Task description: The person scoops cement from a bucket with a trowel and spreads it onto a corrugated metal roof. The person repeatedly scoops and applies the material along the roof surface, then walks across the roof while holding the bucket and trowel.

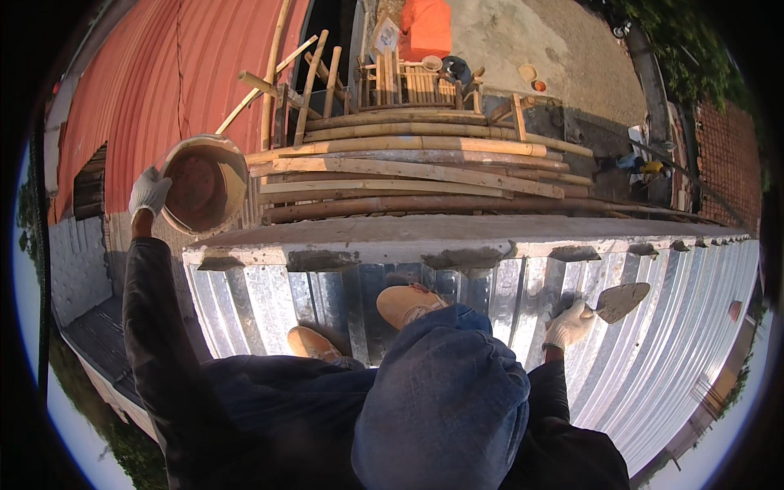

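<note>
My gloved left hand (150, 193) grips the rim of a round bucket (196, 184), held out over the left end of the wall top. Its inside is brownish and looks nearly bare, with residue round the rim. In my gloved right hand (569, 323) is the handle of a pointed trowel (622, 301), its grey blade turned out to the right above the metal roofing. A concrete ledge (392, 232) runs across in front of me. Dark mortar patches (322, 260) fill several gaps where the ledge meets the corrugated metal sheet (539, 282).
My tan shoes (406, 305) stand on the ribbed metal sheet. Bamboo poles and planks (408, 145) form scaffolding beyond the ledge, with a drop to ground level behind. A red corrugated roof (139, 90) lies at left. A person (629, 163) is far below at right.
</note>
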`<action>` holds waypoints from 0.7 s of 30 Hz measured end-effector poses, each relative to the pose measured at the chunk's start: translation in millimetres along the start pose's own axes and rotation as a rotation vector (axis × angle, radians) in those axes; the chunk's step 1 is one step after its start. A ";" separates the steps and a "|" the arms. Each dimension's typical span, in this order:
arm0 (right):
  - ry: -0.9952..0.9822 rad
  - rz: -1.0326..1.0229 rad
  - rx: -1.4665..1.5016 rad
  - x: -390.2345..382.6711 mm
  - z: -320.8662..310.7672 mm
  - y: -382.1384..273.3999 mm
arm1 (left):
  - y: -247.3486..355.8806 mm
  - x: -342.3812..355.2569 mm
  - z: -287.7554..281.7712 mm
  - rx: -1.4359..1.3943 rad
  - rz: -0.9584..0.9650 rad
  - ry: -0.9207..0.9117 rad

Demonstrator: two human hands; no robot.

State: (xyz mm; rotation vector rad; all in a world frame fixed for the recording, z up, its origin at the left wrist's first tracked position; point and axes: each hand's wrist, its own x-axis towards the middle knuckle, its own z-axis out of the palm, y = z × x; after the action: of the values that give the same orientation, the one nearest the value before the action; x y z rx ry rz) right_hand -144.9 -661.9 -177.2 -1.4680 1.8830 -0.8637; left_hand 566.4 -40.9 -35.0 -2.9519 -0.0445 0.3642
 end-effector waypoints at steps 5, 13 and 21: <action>0.027 -0.076 -0.016 6.5 -2.2 13.1 | 2.2 -2.9 -1.5 -0.061 0.025 0.023; 0.033 -0.110 -0.021 11.9 -3.1 33.3 | -4.7 0.8 -2.6 -0.041 0.052 0.067; 0.111 -0.193 -0.265 9.4 0.2 21.4 | -21.3 11.8 0.6 -0.065 0.074 0.066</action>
State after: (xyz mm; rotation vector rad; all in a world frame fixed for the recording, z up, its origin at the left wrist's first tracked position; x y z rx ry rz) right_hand -159.4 -667.2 -194.7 -1.8201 2.0226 -0.8206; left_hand 577.5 -19.2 -34.8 -3.0335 0.0631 0.2797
